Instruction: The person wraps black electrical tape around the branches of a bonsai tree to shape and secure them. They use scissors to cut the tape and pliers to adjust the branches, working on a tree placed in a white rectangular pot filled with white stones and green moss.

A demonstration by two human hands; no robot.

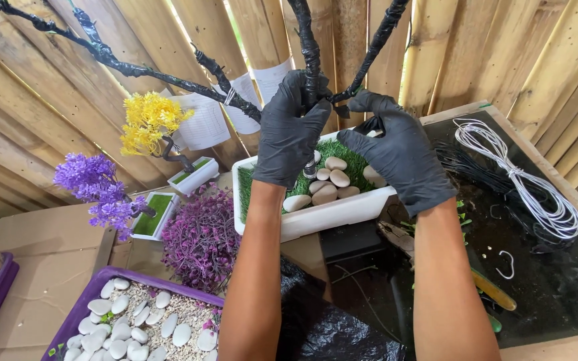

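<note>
Both my hands wear black gloves. My left hand (pixel 290 134) is wrapped around the black-taped trunk (pixel 310 47) of an artificial tree, just above its base. My right hand (pixel 399 150) pinches the same trunk at the fork where a black-wrapped branch (pixel 379 40) splits off to the right. The trunk stands in a white rectangular planter (pixel 322 215) lined with green fake grass and holding several smooth white stones (pixel 332 180). Another long black branch (pixel 135 70) stretches to the upper left.
A coil of white wire (pixel 530 184) and black wire lie on the dark table at right, with pliers (pixel 403 241) below the planter. Small yellow (pixel 147 124) and purple (pixel 95 187) artificial trees, a purple bush (pixel 202 241) and a purple tray of stones (pixel 135 321) sit left. Bamboo wall behind.
</note>
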